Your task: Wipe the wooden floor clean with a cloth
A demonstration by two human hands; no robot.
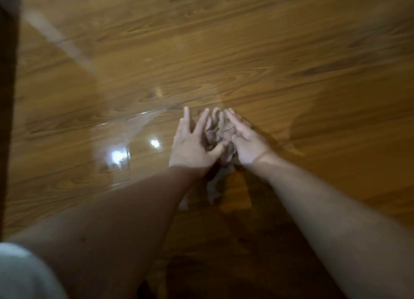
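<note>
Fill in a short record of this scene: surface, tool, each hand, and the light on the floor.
surface: wooden floor, glossy planks
tool: cloth, crumpled, between both hands
left hand: fingers straight, against the cloth
right hand: fingers straight, against the cloth
light: bright reflections to the left of the hands

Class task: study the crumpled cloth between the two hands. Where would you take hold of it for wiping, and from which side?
Probably the bunched top of the cloth, from above, palm down. It is a crumpled heap between the left hand and right hand, whose straight fingers cover its sides, leaving the top exposed.
</note>
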